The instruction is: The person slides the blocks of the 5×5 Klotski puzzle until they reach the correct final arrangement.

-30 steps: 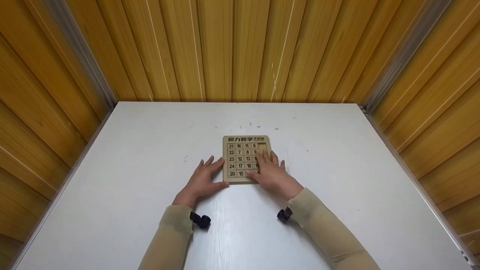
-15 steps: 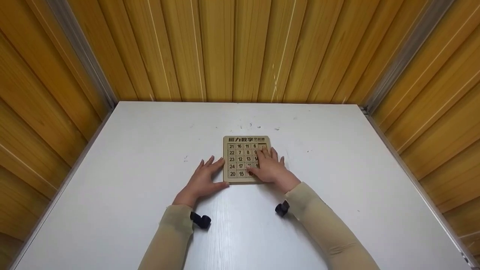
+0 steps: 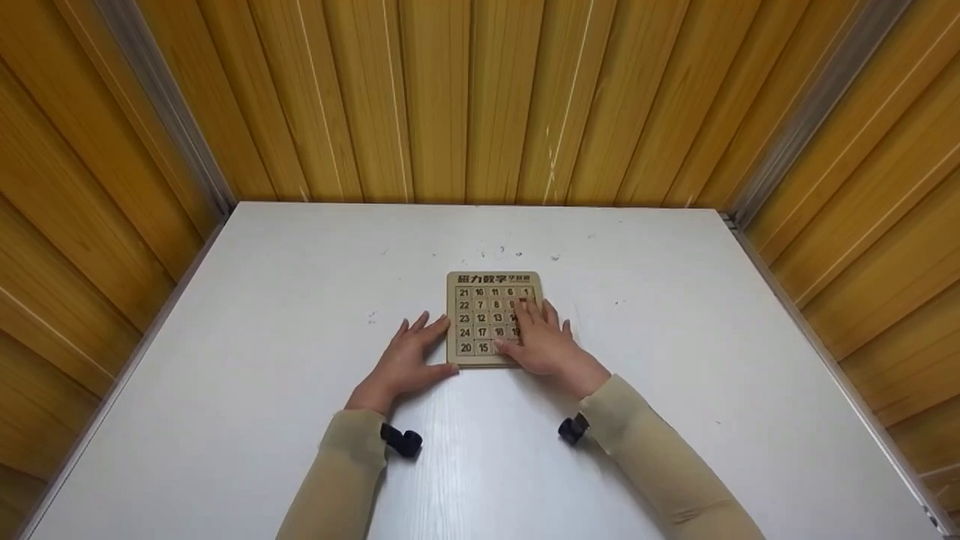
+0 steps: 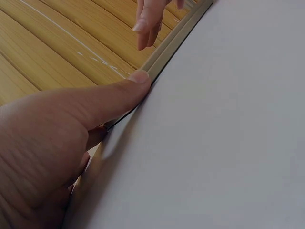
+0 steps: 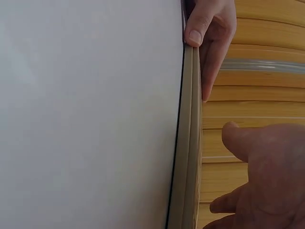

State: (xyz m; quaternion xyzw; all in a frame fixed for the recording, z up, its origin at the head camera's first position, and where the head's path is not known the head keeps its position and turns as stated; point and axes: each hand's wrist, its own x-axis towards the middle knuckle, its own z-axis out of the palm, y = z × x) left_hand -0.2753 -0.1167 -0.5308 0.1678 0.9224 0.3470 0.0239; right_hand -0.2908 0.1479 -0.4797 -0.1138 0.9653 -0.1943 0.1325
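A wooden sliding number puzzle [image 3: 495, 360] lies flat on the white table, dark Chinese characters along its top border. Tile 1 [image 3: 526, 292] fills the top right corner, with a dark gap directly below it. Over the right columns spreads my right hand [image 3: 551, 346], fingertips near that gap and thumb above the bottom row; it hides several tiles. In the right wrist view, this hand's thumb [image 5: 236, 138] stands above the board's surface. My left hand [image 3: 405, 364] braces the near left corner, straight thumb at the front edge and fingers along the left side.
The white table [image 3: 300, 285] extends around the puzzle, with small dark marks [image 3: 517, 253] beyond it. Yellow wood-patterned panels [image 3: 480, 97] wall the back and both sides. A black wrist camera [image 3: 405, 442] sits at the left cuff and another wrist camera [image 3: 574, 430] at the right.
Tile 1 has slid up into the top right corner, leaving the gap below it. My right hand moved up the board, then back down slightly. The left hand stays put.
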